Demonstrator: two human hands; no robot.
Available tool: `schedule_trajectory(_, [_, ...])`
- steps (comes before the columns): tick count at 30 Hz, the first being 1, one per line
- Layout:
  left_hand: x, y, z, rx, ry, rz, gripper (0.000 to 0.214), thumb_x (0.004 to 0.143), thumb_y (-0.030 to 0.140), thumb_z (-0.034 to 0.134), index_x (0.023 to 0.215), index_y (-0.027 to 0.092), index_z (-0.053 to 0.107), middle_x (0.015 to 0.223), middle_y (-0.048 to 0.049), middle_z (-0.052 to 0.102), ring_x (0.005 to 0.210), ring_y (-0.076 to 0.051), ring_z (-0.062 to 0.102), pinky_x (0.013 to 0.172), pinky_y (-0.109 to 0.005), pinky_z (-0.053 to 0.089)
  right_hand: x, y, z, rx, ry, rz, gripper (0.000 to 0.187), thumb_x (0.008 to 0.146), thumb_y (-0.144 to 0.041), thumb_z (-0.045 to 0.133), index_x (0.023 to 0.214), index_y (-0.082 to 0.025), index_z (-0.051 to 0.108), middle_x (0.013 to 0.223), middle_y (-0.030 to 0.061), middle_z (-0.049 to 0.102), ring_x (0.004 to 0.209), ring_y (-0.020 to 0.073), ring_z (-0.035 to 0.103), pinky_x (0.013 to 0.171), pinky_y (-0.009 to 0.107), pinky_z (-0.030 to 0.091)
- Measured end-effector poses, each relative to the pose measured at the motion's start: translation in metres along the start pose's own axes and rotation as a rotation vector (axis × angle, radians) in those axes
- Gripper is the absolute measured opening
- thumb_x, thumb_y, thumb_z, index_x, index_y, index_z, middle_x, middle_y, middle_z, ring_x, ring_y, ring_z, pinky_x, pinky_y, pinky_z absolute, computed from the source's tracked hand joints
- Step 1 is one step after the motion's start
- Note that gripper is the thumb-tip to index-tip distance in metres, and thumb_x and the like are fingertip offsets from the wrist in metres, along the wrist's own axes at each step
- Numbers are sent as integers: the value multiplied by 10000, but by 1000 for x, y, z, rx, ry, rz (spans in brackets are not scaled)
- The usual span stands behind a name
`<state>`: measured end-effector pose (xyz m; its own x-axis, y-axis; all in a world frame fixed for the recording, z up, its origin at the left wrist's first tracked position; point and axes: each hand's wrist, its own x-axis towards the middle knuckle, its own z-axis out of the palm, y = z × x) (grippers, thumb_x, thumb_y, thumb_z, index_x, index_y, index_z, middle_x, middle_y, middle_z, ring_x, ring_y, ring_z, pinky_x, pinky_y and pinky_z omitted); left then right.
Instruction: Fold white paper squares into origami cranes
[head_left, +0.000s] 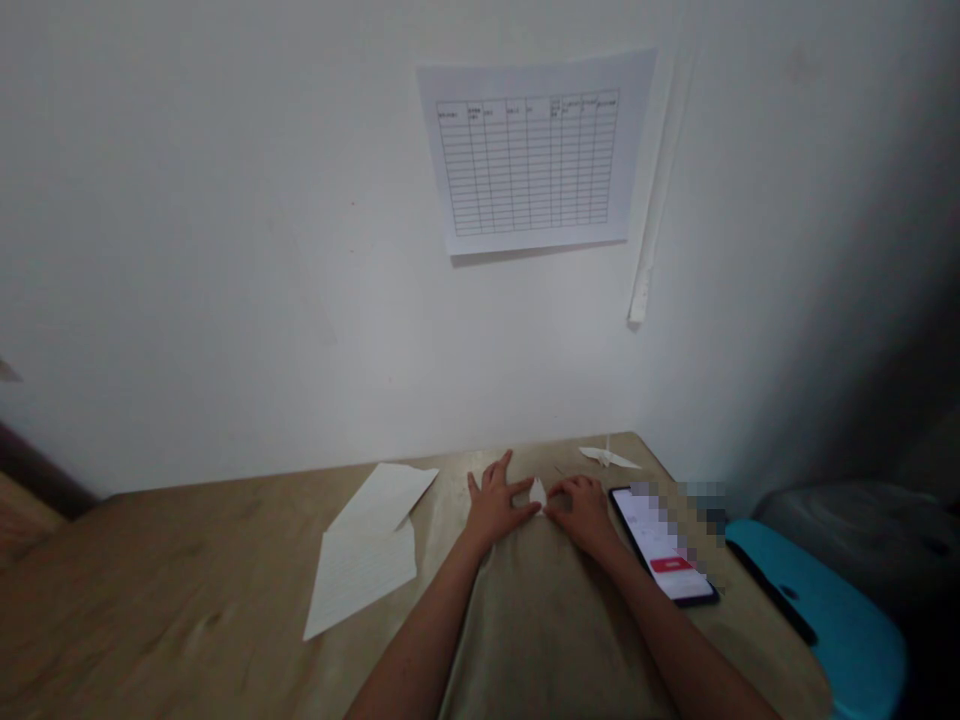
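Observation:
A small piece of white folded paper (538, 492), pointed at the top, sits on the cloth-covered surface between my two hands. My left hand (493, 508) grips its left edge with thumb and index finger, while the other fingers spread away from it. On the other side, my right hand (586, 512) has its fingers curled, with thumb and index finger on the paper's right edge. Fingertips hide part of the paper's sides. A white folded paper crane (604, 457) lies beyond my right hand, near the wall.
Two lined paper sheets (367, 580) overlap to the left. A phone (660, 550) with a lit screen lies right of my right hand. Past the table's right edge is a turquoise object (840, 620). A printed table sheet (536, 160) hangs on the wall.

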<state>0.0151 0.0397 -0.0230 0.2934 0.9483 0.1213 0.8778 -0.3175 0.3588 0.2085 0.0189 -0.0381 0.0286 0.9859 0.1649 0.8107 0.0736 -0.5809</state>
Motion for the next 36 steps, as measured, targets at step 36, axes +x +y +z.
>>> schedule_trajectory(36, [3,-6,-5,-180,17,45,85,777,357,783,861,352,796,1537,43,462,1436,-308,343,1188,-680,71,-3,-2,0,31,50,-137,228,786,-237,708,1003,-280,760,1202,49,666,1220,256,480,1065,371,330])
